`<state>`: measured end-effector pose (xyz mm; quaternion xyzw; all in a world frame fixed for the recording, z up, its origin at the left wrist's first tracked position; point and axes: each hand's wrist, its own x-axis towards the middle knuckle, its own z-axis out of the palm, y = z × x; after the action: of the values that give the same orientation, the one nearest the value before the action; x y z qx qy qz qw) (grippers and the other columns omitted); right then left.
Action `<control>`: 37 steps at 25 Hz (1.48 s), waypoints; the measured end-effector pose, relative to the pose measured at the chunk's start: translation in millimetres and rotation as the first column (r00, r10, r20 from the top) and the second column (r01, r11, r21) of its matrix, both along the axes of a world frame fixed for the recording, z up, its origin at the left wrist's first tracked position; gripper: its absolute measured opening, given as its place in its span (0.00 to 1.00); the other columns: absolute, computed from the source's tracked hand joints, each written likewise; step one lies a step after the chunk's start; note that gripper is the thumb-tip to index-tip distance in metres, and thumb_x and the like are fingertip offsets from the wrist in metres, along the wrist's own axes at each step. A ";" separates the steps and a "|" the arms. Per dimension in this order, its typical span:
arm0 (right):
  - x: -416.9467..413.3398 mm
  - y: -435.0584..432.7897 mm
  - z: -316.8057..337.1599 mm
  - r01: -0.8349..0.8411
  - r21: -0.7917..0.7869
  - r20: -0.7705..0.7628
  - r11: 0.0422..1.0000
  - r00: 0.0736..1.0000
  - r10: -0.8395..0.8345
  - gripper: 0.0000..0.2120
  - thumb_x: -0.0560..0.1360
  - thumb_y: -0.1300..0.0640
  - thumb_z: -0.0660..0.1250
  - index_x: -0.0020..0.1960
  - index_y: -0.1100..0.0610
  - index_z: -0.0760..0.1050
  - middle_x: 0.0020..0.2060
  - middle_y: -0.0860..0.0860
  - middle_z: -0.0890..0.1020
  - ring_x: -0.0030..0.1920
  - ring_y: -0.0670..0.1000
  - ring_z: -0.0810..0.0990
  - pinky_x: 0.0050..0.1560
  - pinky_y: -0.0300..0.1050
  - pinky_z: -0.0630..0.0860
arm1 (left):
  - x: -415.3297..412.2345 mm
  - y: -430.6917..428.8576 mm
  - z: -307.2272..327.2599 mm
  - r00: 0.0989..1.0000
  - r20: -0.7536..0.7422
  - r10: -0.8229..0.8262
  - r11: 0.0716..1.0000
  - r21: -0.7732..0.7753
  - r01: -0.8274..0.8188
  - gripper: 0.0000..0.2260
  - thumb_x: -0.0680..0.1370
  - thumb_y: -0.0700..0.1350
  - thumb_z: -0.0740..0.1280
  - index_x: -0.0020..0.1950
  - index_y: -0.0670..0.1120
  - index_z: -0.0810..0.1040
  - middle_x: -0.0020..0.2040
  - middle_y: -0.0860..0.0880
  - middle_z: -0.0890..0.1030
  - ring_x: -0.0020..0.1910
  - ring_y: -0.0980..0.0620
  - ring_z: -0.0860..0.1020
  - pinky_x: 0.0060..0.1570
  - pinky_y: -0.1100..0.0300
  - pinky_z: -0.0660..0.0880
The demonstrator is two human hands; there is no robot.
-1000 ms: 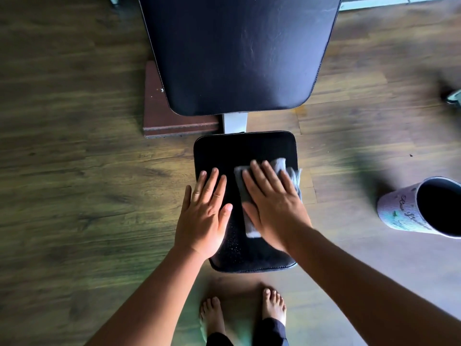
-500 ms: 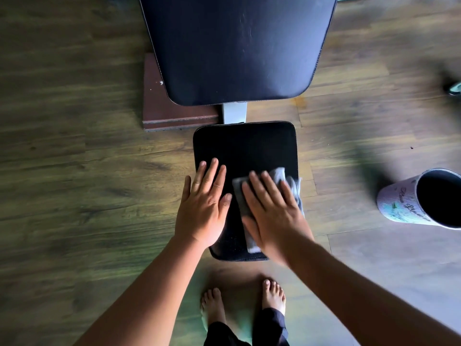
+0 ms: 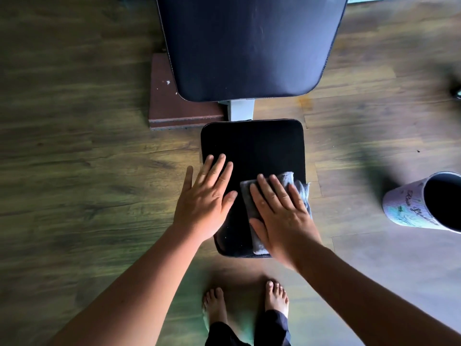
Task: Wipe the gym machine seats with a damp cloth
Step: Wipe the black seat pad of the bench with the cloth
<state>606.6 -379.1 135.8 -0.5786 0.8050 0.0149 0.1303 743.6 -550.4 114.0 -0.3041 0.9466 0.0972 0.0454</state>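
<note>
A small black padded seat (image 3: 252, 146) of a gym bench lies below me, with the larger black back pad (image 3: 249, 46) beyond it. A grey cloth (image 3: 287, 178) lies flat on the seat's right half. My right hand (image 3: 282, 213) presses on the cloth with fingers spread, covering most of it. My left hand (image 3: 207, 198) rests flat and empty on the seat's left edge, fingers apart.
A pale printed bucket (image 3: 421, 203) stands on the wooden floor to the right. A brown mat or block (image 3: 172, 108) lies under the bench at the left. A white frame post (image 3: 240, 109) joins the two pads. My bare feet (image 3: 249, 300) stand just before the seat.
My right hand has slid the cloth a little toward me and to the right along the seat. The left hand has stayed on the seat's left edge.
</note>
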 end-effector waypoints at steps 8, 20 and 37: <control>-66.3 -145.8 -7.8 0.133 -0.012 -0.017 0.991 0.991 -0.133 0.31 0.82 0.40 0.44 0.82 0.49 0.43 0.82 0.49 0.45 0.81 0.53 0.42 0.80 0.57 0.44 | 40.3 -40.8 -3.1 1.000 -0.014 0.012 0.999 -0.041 -0.012 0.28 0.84 0.56 0.52 0.83 0.47 0.54 0.84 0.49 0.54 0.82 0.46 0.53 0.78 0.42 0.57; -41.5 -174.9 -7.6 0.074 -0.028 -0.049 0.997 0.996 -0.075 0.31 0.81 0.39 0.43 0.82 0.49 0.45 0.82 0.51 0.48 0.82 0.55 0.46 0.80 0.58 0.46 | 51.8 -38.8 -15.5 0.996 -0.082 -0.027 0.998 0.058 0.032 0.31 0.84 0.58 0.51 0.83 0.45 0.53 0.83 0.48 0.57 0.82 0.46 0.56 0.79 0.47 0.58; 21.6 -118.5 -5.5 -0.018 -0.064 -0.014 0.998 1.000 0.018 0.31 0.82 0.38 0.44 0.82 0.49 0.46 0.82 0.51 0.45 0.81 0.54 0.43 0.80 0.58 0.45 | 61.1 -31.1 -20.9 0.990 -0.137 -0.020 0.990 0.137 0.039 0.30 0.83 0.58 0.53 0.83 0.46 0.54 0.83 0.48 0.57 0.82 0.48 0.54 0.78 0.45 0.59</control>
<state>628.2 -497.7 130.3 -0.5896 0.8007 -0.0059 0.1062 804.7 -581.4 93.0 -0.2787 0.9428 0.1830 0.0036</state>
